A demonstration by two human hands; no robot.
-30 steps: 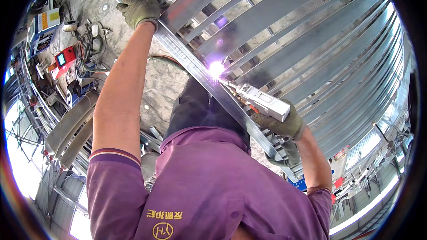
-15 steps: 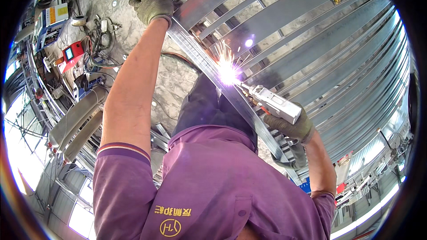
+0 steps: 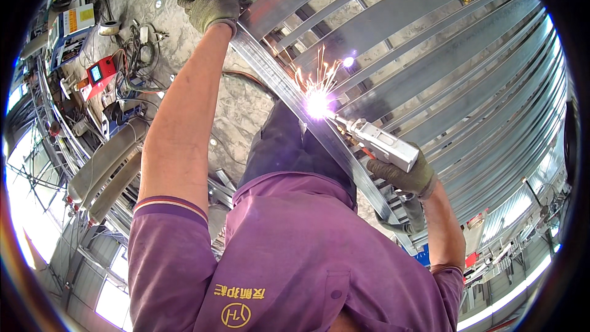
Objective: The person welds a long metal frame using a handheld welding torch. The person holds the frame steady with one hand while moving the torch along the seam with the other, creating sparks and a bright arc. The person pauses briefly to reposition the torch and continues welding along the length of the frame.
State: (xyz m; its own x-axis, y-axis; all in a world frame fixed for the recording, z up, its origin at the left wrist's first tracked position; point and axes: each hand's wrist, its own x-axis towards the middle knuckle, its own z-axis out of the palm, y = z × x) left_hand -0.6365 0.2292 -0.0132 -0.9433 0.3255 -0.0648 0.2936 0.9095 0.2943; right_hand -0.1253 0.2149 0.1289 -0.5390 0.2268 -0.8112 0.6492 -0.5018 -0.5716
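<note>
Glow on the rail between both hands, nearer the right.
The rail runs slantwise from upper left to lower right, slats on its right side; the right hand is closed around the torch, whose long axis points up-left to the glow at a narrow angle to the rail, glare hiding whether the tip touches. Farther up-left, the left hand lies over the rail, fingers partly spread; I cannot tell whether it grips.
</note>
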